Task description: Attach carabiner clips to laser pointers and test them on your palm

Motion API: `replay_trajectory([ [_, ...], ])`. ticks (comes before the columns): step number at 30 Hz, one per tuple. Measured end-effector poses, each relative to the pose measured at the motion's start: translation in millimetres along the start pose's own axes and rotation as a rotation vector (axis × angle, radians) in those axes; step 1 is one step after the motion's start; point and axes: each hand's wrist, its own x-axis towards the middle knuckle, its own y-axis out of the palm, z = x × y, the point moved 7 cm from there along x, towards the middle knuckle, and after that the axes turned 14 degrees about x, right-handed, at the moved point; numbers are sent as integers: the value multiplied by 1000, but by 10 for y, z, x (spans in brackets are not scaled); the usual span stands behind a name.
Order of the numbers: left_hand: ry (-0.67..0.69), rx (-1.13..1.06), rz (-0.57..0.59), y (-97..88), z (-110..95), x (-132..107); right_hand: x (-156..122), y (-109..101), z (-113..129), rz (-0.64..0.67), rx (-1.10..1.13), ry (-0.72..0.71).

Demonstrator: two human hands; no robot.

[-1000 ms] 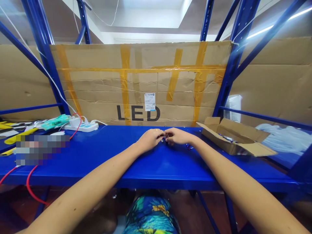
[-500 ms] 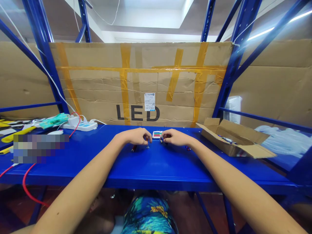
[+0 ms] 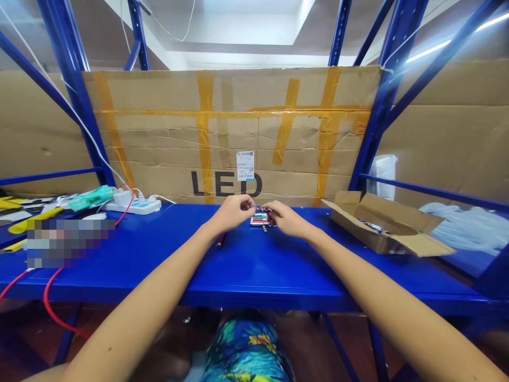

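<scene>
My left hand (image 3: 238, 209) is closed in a pinch near the back of the blue table (image 3: 254, 270). Whatever its fingertips grip is too small to make out. Facing it, my right hand (image 3: 285, 217) also pinches, with a tiny dark, shiny piece (image 3: 264, 210) at its fingertips; its kind is unclear. Beneath the hands lies a row of slim coloured sticks (image 3: 258, 219), pen-like, in white, red, green and blue, partly covered by the right fingers. A dark slim stick (image 3: 221, 240) rests by my left wrist.
An open cardboard box (image 3: 358, 229) with slim metallic items stands at the right. A white power strip (image 3: 137, 206), a yellow-handled tool (image 3: 37, 219) and a red cable (image 3: 46, 294) are at the left. Behind the table rises a large cardboard panel (image 3: 167, 143).
Both hands have lifted slightly away from me, and the left has moved right, so the fingertips now nearly meet above the coloured sticks. The small shiny piece under my left fingers has left its former spot.
</scene>
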Motion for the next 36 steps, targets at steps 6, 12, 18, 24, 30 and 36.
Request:
replay_trajectory([
  [6, -27, -36, -124, 35, -74, -10, -32, -25, 183, -53, -2, -152],
  [12, -34, -260, -15, 154, -60, -11, -110, -44, 439, -172, -52, -330],
  [18, -118, -398, -110, 132, -60, -15, -76, -58, 544, -261, -26, -282],
  [24, -269, -213, -157, 235, 242, -78, -99, 133, -144, -302, 489, 362],
  [30, -314, -178, -234, 185, 464, 37, -156, 455, -287, -270, 1017, 567],
  [36, -190, -71, -222, 87, 387, -2, -148, 648, -125, -115, 1134, 528],
])
